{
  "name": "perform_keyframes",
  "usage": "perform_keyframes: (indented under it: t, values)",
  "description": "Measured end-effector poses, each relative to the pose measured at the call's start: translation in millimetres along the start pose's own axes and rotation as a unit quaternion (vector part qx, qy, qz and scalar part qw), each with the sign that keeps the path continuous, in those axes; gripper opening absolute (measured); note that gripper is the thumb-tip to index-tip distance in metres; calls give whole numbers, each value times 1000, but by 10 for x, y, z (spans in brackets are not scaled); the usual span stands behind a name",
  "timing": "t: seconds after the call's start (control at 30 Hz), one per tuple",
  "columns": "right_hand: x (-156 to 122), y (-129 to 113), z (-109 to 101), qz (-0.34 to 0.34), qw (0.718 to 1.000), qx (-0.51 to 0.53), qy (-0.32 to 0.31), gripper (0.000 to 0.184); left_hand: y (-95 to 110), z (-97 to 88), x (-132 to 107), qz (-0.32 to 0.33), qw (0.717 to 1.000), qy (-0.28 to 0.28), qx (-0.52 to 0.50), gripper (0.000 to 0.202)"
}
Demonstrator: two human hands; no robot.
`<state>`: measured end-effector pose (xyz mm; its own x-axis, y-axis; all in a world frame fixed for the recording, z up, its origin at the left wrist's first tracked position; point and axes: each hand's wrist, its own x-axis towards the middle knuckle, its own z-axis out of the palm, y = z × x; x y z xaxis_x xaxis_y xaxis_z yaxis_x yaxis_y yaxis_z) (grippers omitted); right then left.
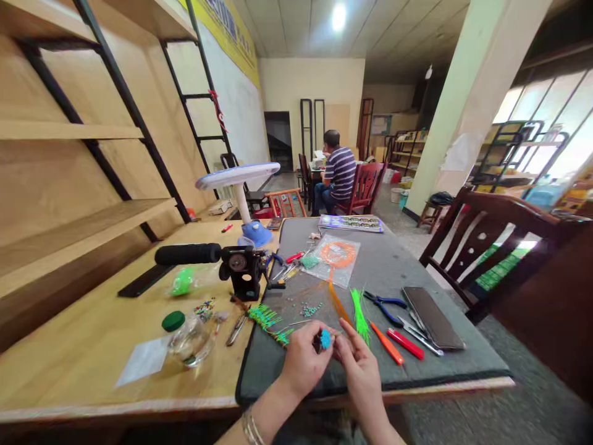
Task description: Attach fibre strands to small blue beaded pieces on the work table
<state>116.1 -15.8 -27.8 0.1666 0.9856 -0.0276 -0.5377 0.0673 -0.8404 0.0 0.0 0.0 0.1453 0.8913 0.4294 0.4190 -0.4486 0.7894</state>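
Note:
My left hand point(304, 358) is closed around a small dark piece with a bright blue tip point(325, 338); its kind cannot be made out. Close on its right, my right hand point(360, 369) has thumb and finger pinched together, on something too small to name. Just beyond the fingers lie an orange strand bundle point(340, 303) and a bundle of bright green strands point(359, 314). A string of green and yellow skirted pieces point(265, 317) runs toward my left hand. Small teal beads point(311, 309) are scattered on the grey mat point(296, 241).
Right of my hands lie blue-handled pliers point(386, 304), an orange tool point(386, 343), a red-handled tool point(406, 343) and a brown phone case point(433, 316). To the left stand a black clamp stand point(245, 272) and a green-lidded jar point(189, 343). A person point(340, 170) sits far back.

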Motion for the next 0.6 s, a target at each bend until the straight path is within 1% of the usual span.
perform_keyframes:
  t: [0.23,0.6]
  values:
    - [-3,5,8,-5,999,-35,-12,56,-1,-14,15,-8,1000,-7,23,7]
    - [24,43,-44,-4,998,-53,-21,55,-7,-6,10,-9,1000,-11,18,6]
